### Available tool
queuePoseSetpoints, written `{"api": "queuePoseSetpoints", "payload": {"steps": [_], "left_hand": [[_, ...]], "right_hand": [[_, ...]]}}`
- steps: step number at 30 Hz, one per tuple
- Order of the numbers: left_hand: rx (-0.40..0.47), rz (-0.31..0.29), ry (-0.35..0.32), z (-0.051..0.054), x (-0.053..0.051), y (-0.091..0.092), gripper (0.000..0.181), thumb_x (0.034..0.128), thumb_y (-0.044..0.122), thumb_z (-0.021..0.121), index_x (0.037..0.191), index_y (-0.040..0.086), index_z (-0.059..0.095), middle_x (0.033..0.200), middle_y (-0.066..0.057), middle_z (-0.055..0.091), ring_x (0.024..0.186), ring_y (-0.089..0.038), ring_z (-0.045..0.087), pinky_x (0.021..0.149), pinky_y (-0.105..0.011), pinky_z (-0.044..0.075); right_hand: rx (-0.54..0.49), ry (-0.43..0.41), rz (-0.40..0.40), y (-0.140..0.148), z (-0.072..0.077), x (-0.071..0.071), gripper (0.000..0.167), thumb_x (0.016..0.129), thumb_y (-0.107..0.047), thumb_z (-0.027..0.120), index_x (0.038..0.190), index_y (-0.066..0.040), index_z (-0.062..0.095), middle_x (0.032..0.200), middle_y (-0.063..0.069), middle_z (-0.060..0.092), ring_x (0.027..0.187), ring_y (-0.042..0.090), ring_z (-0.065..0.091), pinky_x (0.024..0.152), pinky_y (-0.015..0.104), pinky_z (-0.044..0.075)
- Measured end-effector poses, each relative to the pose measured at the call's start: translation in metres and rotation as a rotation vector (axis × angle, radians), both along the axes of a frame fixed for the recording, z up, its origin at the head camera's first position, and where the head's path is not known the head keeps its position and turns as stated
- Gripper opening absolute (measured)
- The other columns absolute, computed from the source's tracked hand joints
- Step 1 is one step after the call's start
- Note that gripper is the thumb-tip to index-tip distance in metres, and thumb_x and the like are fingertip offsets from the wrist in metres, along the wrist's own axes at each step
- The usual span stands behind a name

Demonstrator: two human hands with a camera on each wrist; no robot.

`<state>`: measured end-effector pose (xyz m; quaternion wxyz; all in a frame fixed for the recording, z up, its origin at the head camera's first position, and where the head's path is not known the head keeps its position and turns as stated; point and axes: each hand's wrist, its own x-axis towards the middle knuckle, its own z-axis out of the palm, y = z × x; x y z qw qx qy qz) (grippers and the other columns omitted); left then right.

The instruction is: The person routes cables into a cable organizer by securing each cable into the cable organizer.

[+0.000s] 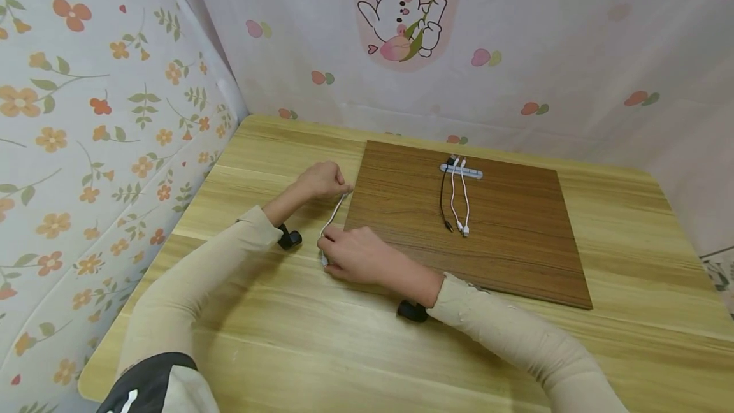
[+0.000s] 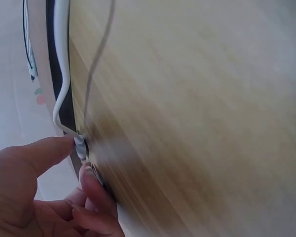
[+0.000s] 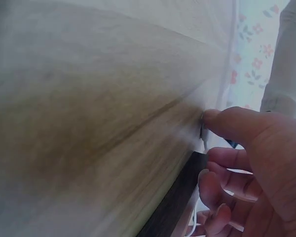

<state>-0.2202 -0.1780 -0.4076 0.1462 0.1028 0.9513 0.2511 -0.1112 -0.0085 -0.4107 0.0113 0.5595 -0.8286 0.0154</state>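
A white charging cable (image 1: 334, 210) lies along the left edge of the dark brown board (image 1: 401, 209), on the light wood table. My left hand (image 1: 322, 180) pinches its far plug between thumb and finger; that plug (image 2: 80, 147) shows in the left wrist view. At the cable's near end, my right hand (image 1: 360, 255) holds the other plug (image 1: 325, 261) between thumb and fingers. In the right wrist view the right hand (image 3: 256, 163) mostly covers that end, and just a bit of the cable (image 3: 204, 144) shows.
On the board, a light grey-blue cable clip (image 1: 471, 173) holds a black cable (image 1: 441, 199) and two white cables (image 1: 466, 199), hanging side by side toward me. The table (image 1: 275, 336) extends around the board. A printed curtain (image 1: 516, 50) hangs behind, with a flowered one (image 1: 86, 177) at left.
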Motion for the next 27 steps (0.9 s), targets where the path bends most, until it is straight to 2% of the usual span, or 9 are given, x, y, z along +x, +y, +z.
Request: {"api": "queuePoseSetpoints", "payload": {"steps": [7,18,23,27], "left_hand": [[-0.013,-0.012,-0.027,0.002,0.002,0.004,0.058,0.1002,0.030,0.066,0.049,0.018,0.042,0.048,0.006,0.030,0.046,-0.008,0.022,0.049,-0.025,0.024],[0.043,-0.009,-0.013,-0.004,0.000,0.000,0.058,0.1005,0.031,0.065,0.050,0.018,0.041,0.050,0.006,0.029,0.047,-0.008,0.021,0.052,-0.026,0.029],[0.054,-0.004,-0.019,-0.005,0.000,0.000,0.057,0.1012,0.030,0.065,0.051,0.018,0.041,0.051,0.006,0.030,0.047,-0.008,0.022,0.052,-0.026,0.028],[0.065,0.010,-0.026,-0.006,0.001,0.000,0.056,0.1010,0.029,0.065,0.052,0.017,0.041,0.052,0.006,0.030,0.047,-0.009,0.022,0.052,-0.026,0.028]], "right_hand": [[-0.016,0.029,0.009,-0.005,0.000,0.004,0.015,0.099,-0.029,0.066,0.096,-0.015,0.065,0.092,-0.001,0.054,0.060,0.011,0.055,0.049,0.032,0.046],[-0.014,0.053,-0.022,-0.014,-0.001,0.003,0.012,0.098,-0.027,0.065,0.096,-0.016,0.065,0.090,-0.002,0.054,0.064,0.010,0.056,0.049,0.031,0.045],[-0.025,0.124,0.015,-0.020,-0.002,0.006,0.010,0.098,-0.024,0.064,0.093,-0.016,0.067,0.087,-0.002,0.055,0.062,0.010,0.058,0.047,0.031,0.045],[-0.020,0.168,0.011,-0.025,-0.003,0.009,0.013,0.099,-0.026,0.063,0.092,-0.016,0.068,0.087,-0.001,0.057,0.063,0.011,0.060,0.047,0.032,0.046]]}}
